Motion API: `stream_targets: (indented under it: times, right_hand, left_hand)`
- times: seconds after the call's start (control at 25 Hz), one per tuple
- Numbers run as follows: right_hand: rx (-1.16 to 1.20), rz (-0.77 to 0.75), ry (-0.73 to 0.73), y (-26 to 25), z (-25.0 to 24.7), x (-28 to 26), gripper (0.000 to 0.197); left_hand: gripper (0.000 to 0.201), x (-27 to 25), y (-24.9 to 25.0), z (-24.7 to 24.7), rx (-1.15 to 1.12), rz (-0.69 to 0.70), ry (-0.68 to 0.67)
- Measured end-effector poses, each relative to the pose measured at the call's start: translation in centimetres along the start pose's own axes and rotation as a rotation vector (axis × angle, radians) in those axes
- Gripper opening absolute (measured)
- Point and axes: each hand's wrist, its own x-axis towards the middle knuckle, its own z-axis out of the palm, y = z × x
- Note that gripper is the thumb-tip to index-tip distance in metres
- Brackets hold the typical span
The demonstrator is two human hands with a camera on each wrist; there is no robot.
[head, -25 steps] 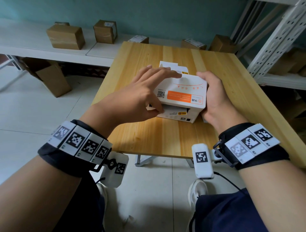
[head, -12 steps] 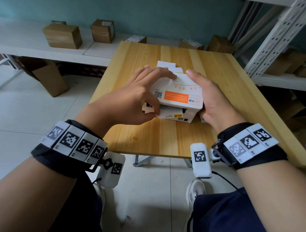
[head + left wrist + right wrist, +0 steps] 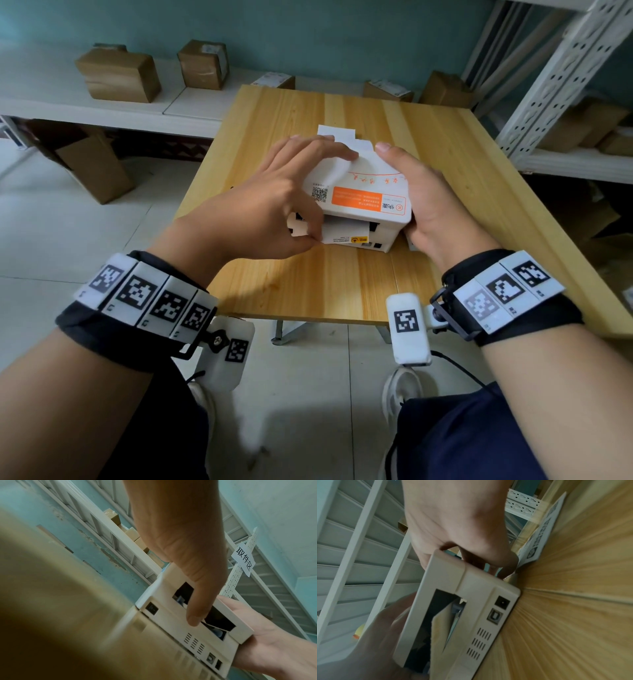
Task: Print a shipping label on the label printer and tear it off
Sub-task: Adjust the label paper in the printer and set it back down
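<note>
A white label printer [image 3: 363, 205] with an orange sticker sits mid-table, its port side facing me. My left hand [image 3: 284, 202] grips its left end, fingers over the top and thumb [image 3: 197, 609] at the wide slot. My right hand [image 3: 428, 209] clasps the right end, its thumb lying on the top near the far edge. White label paper [image 3: 342, 234] shows in the slot, and in the right wrist view the paper [image 3: 441, 628] hangs out of it. More white paper [image 3: 335, 132] sticks out behind the printer. Both hands [image 3: 453, 527] close around the casing [image 3: 471, 601].
The wooden table [image 3: 325, 284] has bare room in front of the printer. A printed label sheet [image 3: 539, 534] lies on it beyond my right hand. Cardboard boxes [image 3: 118, 73] stand on a low white shelf at the back left; a metal rack [image 3: 565, 85] rises at the right.
My right thumb has come up from the printer's side onto its top. My left thumb has slid toward the slot. The printer has shifted slightly.
</note>
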Motion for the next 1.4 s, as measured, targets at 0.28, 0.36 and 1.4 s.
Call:
stream_targets:
  times: [0.28,0.36,1.4]
  right_hand:
    - [-0.006,0.002,-0.005,-0.4,0.0,-0.3,0.021]
    - [-0.012,0.000,-0.002,-0.5,0.0,-0.3,0.021]
    - [0.054,0.038,0.003,0.1,0.5,-0.3,0.033]
  left_hand:
    - [0.027,-0.5,0.1,-0.1,-0.202,-0.075,0.042]
    - [0.024,-0.5,0.0,-0.4,-0.383,-0.084,0.202]
    - [0.092,-2.4,-2.1,-1.1,-0.614,-0.444,0.137]
